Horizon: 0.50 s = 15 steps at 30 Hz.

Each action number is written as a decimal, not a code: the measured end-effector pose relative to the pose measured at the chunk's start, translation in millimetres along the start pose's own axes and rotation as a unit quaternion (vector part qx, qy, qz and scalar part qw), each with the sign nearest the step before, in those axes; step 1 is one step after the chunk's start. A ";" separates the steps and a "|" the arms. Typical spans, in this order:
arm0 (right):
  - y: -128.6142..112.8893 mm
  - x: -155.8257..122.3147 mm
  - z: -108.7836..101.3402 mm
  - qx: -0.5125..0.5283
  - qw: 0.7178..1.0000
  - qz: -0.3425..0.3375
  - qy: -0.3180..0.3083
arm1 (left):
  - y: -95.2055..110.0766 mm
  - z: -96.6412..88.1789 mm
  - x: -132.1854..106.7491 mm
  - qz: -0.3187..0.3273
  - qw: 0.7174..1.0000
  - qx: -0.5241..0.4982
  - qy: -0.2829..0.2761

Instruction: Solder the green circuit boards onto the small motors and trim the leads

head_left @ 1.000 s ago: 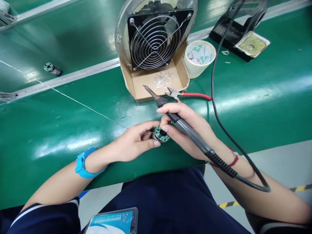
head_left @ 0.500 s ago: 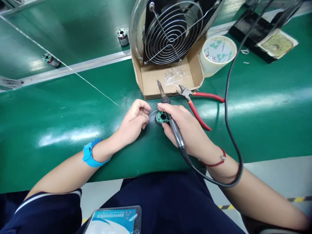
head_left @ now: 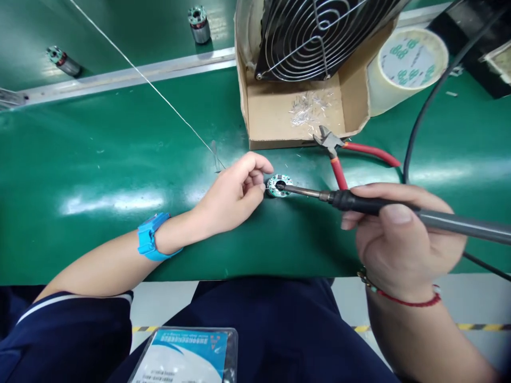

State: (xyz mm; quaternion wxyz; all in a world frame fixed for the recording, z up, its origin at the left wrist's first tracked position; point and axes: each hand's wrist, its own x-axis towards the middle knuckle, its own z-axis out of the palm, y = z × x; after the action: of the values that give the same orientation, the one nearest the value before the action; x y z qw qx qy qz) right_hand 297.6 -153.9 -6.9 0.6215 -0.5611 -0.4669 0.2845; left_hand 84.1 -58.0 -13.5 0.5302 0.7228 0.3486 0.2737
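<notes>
A small motor stator with a ring-shaped green circuit board (head_left: 280, 185) on top stands upright on the green bench. My left hand (head_left: 235, 189) is closed beside it, thumb and fingers pinching a thin solder wire (head_left: 171, 103). The wire comes down from the upper left, and its short end reaches the board's left edge. A soldering iron (head_left: 359, 203) lies in my right hand (head_left: 407, 234), which is wrapped round its handle. The iron's tip is over the board's centre hole; whether it touches the board I cannot tell. A blue wrist strap (head_left: 154, 236) circles my left wrist.
Red-handled cutters (head_left: 335, 146) lie beyond the board, against a cardboard box (head_left: 275, 122) holding wire clippings and a black fan (head_left: 319, 42). A tape roll (head_left: 411, 64) stands right of it. Two similar parts, one upright (head_left: 199, 26) and another tilted (head_left: 64, 61), are at the back.
My right hand has let go of the board part and moved right, and the iron has swung from pointing away to pointing left over the board. My left hand has come nearer the board.
</notes>
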 end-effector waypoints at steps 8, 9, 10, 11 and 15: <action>-0.7 4.5 -5.5 -0.021 0.999 0.024 -0.032 | 3.1 6.0 1.4 -0.028 1.000 -0.006 0.000; -1.0 5.3 -5.5 -0.020 0.999 0.017 -0.030 | 2.8 6.9 1.7 -0.029 1.000 -0.007 0.001; -1.2 6.2 -5.4 -0.018 0.999 0.014 -0.031 | 2.3 7.4 1.8 -0.029 1.000 -0.007 0.001; -1.4 7.2 -5.3 -0.016 0.999 0.013 -0.034 | 1.9 7.5 1.8 -0.028 1.000 -0.005 0.002; -0.1 13.1 -5.4 -0.019 0.999 0.000 -0.045 | 0.9 4.0 1.2 -0.018 0.998 0.056 -0.029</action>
State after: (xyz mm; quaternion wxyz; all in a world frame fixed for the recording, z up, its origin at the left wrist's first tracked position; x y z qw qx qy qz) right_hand 307.6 -144.8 -3.1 0.5891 -0.5595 -0.4996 0.3003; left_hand 88.1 -59.6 -13.7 0.5037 0.7527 0.3606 0.2228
